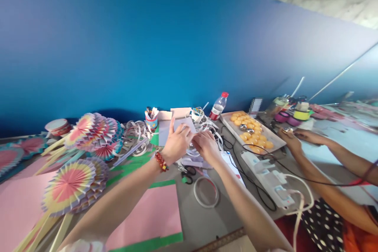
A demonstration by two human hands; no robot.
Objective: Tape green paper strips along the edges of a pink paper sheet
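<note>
My left hand [178,141], with a red beaded bracelet at the wrist, meets my right hand [206,145] over the middle of the table. Fingers on both hands are bent and pressed together in a pinch. Whatever lies between the fingertips is too small or hidden to name. Just behind them is a sheet of lavender paper [165,136], partly covered by my left hand. Below my right hand lie pale lavender strips [195,162] and black-handled scissors [186,177]. A roll of clear tape [206,192] rests nearer to me.
Pleated paper fans [69,183] are piled at the left. Pink paper with green edges [153,216] lies in front. Behind stand a pen cup [151,120] and a bottle [219,106]. Rightward are a tray of orange balls [273,136], a power strip [271,181] and another person's hands [291,139].
</note>
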